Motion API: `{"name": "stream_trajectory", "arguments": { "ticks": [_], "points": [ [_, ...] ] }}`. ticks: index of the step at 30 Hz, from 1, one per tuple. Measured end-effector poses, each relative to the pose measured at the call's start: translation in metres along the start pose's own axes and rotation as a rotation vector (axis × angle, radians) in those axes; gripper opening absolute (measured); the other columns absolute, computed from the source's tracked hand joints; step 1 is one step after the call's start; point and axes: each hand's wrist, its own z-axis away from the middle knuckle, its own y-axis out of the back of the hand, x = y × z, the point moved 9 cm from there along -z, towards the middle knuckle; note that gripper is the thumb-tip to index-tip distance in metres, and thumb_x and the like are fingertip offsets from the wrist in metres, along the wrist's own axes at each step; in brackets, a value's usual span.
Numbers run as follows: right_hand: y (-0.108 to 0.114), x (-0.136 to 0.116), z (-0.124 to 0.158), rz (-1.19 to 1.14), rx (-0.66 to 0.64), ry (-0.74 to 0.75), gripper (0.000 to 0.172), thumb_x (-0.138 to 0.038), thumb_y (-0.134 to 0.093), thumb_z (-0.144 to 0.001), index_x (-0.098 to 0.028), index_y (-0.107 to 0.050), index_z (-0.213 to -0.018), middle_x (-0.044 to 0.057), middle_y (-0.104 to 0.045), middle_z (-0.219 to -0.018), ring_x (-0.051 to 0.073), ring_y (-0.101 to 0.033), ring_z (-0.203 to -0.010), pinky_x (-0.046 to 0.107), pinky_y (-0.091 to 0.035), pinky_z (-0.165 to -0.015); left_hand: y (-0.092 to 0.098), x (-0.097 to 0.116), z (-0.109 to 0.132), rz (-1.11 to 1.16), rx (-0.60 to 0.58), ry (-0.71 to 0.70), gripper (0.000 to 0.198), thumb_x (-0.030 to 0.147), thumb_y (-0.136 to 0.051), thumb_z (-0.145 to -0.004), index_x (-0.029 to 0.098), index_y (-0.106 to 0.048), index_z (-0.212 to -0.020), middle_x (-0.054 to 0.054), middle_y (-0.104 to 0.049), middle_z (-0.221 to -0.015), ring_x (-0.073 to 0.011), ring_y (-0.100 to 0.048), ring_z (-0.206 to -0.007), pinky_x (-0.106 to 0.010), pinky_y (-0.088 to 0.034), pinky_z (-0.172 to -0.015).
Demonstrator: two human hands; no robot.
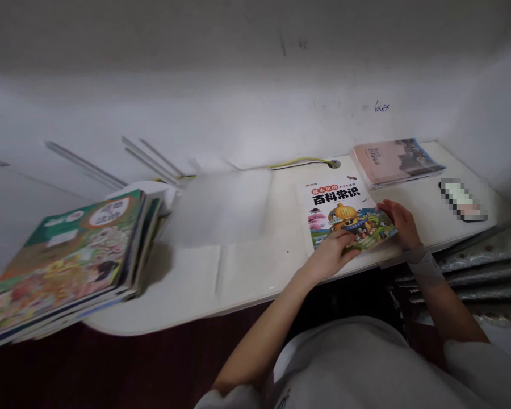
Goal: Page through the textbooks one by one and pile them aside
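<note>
A colourful children's book (344, 199) with large Chinese characters and a golden gourd picture on its white cover lies face up near the front edge of the white desk. Across its lower left part rests my left hand (330, 255), palm down, fingers apart on the cover. My right hand (400, 222) has hold of the book's right edge, its fingers bent round the side; some fingertips are hidden. A light band circles my right wrist. Just beyond the book sits a small stack of pink-covered books (394, 162).
A phone (462, 200), partly pixelated, lies at the desk's right end. At far left stands a thick pile of books (76, 244) with a green top cover. A yellow cable (300, 162) runs along the wall to a desk hole (334, 164). Patterned fabric (485, 255) hangs at right.
</note>
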Motion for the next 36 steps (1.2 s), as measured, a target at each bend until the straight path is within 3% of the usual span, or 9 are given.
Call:
{"name": "stream_trajectory", "arguments": {
  "ticks": [2, 5, 9, 13, 19, 24, 28, 31, 36],
  "points": [
    [-0.009, -0.01, 0.003, -0.094, -0.009, -0.001, 0.055, -0.065, -0.05, -0.082, -0.022, -0.062, -0.114, 0.009, -0.069, -0.112, 0.025, -0.064, -0.106, 0.045, -0.049, -0.096, 0.012, -0.009, 0.004, -0.104, 0.075, 0.013, 0.031, 0.034, -0.05, -0.091, 0.018, -0.06, -0.116, -0.012, -0.06, -0.121, -0.0229, -0.055, -0.115, -0.039, -0.044, -0.099],
    [-0.023, -0.031, 0.002, -0.223, -0.013, 0.048, 0.049, -0.063, -0.05, -0.084, -0.028, -0.061, -0.117, 0.006, -0.062, -0.126, 0.024, -0.061, -0.113, 0.043, -0.05, -0.095, 0.035, -0.05, 0.018, -0.38, 0.204, 0.273, 0.039, 0.033, -0.043, -0.094, 0.018, -0.051, -0.129, -0.016, -0.052, -0.135, -0.029, -0.044, -0.129, -0.053, -0.035, -0.105],
    [-0.05, -0.053, -0.006, -0.206, -0.082, 0.13, 0.044, -0.058, -0.05, -0.086, -0.029, -0.062, -0.117, 0.004, -0.061, -0.127, 0.024, -0.059, -0.116, 0.044, -0.048, -0.096, 0.037, -0.093, 0.039, -0.535, 0.116, 0.464, 0.046, 0.032, -0.037, -0.096, 0.008, -0.045, -0.134, -0.021, -0.045, -0.141, -0.0315, -0.038, -0.134, -0.05, -0.034, -0.106],
    [-0.085, -0.068, -0.01, 0.102, -0.231, 0.302, 0.05, -0.056, -0.053, -0.085, -0.025, -0.06, -0.124, 0.007, -0.059, -0.131, 0.026, -0.052, -0.123, 0.046, -0.038, -0.107, 0.029, -0.097, 0.043, -0.601, 0.074, 0.417, 0.047, 0.034, -0.036, -0.096, 0.009, -0.046, -0.135, -0.017, -0.042, -0.145, -0.0304, -0.035, -0.136, -0.049, -0.032, -0.109],
    [-0.128, -0.08, 0.006, 0.511, -0.395, 0.562, 0.058, -0.053, -0.035, -0.093, -0.019, -0.043, -0.14, 0.011, -0.037, -0.149, 0.023, -0.032, -0.139, 0.043, -0.028, -0.113, 0.03, -0.089, 0.042, -0.609, 0.1, 0.432, 0.047, 0.03, -0.038, -0.095, 0.011, -0.045, -0.137, -0.014, -0.043, -0.145, -0.0292, -0.037, -0.135, -0.047, -0.032, -0.109],
    [-0.178, -0.085, 0.019, 0.901, -0.6, 0.749, 0.059, -0.053, -0.041, -0.091, -0.017, -0.047, -0.137, 0.012, -0.028, -0.154, 0.03, -0.016, -0.144, 0.053, -0.018, -0.114, 0.037, -0.085, 0.048, -0.578, 0.071, 0.467, 0.057, 0.022, -0.045, -0.088, 0.012, -0.037, -0.143, -0.017, -0.038, -0.148, -0.0293, -0.031, -0.139, -0.047, -0.028, -0.111],
    [-0.206, -0.08, 0.02, 1.093, -0.717, 0.753, 0.061, -0.052, -0.039, -0.092, -0.016, -0.041, -0.141, 0.014, -0.028, -0.153, 0.033, -0.017, -0.143, 0.057, -0.016, -0.113, 0.065, -0.097, 0.078, -0.705, 0.127, 0.633, 0.063, 0.031, -0.046, -0.088, 0.012, -0.029, -0.146, -0.02, -0.025, -0.153, -0.0366, -0.016, -0.142, -0.061, -0.017, -0.11],
    [-0.216, -0.074, 0.019, 1.149, -0.724, 0.697, 0.062, -0.052, -0.038, -0.092, -0.015, -0.038, -0.143, 0.015, -0.025, -0.154, 0.033, -0.016, -0.143, 0.058, -0.019, -0.111, 0.082, -0.117, 0.112, -0.678, 0.182, 0.761, 0.074, 0.042, -0.05, -0.087, 0.007, -0.023, -0.147, -0.026, -0.025, -0.151, -0.0389, -0.02, -0.141, -0.061, -0.022, -0.108],
    [-0.239, -0.06, 0.029, 1.198, -0.766, 0.642, 0.059, -0.049, -0.044, -0.091, -0.017, -0.041, -0.14, 0.016, -0.027, -0.154, 0.035, -0.018, -0.142, 0.062, -0.02, -0.109, 0.083, -0.13, 0.137, -0.544, 0.283, 0.658, 0.069, 0.041, -0.045, -0.091, 0.004, -0.022, -0.145, -0.027, -0.034, -0.147, -0.032, -0.028, -0.139, -0.05, -0.029, -0.11]
  ]
}}
